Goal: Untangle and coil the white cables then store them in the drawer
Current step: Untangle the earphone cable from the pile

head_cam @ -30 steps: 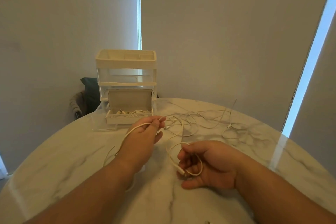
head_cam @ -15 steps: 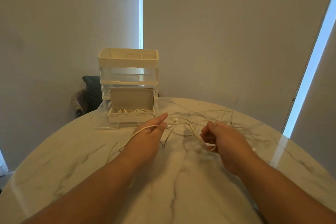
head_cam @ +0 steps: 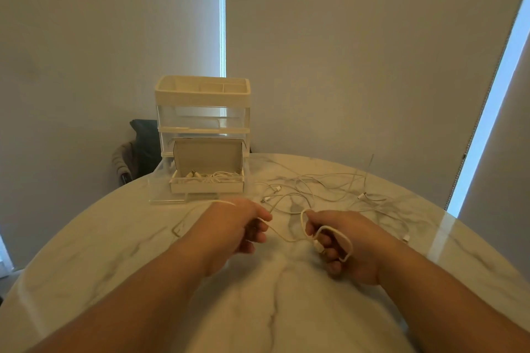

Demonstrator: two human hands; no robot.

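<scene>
The round marble worktop [head_cam: 120, 261] curves away on both sides of the drawer unit [head_cam: 202, 123], which stands at its far rim, close to the blinds. A broad stretch of stone lies between the unit and the person, with only the two forearms over it. The unit's clear bottom drawer [head_cam: 160, 185] is pulled out toward the person. A small cardboard box [head_cam: 206, 152] sits in it with its lid up, holding a few white leads. Just in front of the drawer, the left hand [head_cam: 238, 226] pinches a white cable [head_cam: 282, 236] at its fingertips. A length of cable runs over the back of that hand and loops on the stone to the front left of the unit. In front and to the right of the unit, the right hand [head_cam: 355, 246] grasps the cable, one loop wound round its curled fingers and a plug showing at them. The thin cable sags in a shallow arc between the hands. Right of the unit, a loose tangle of white cables [head_cam: 324, 186] sprawls over the stone, its strands crossing and reaching near the right rim
</scene>
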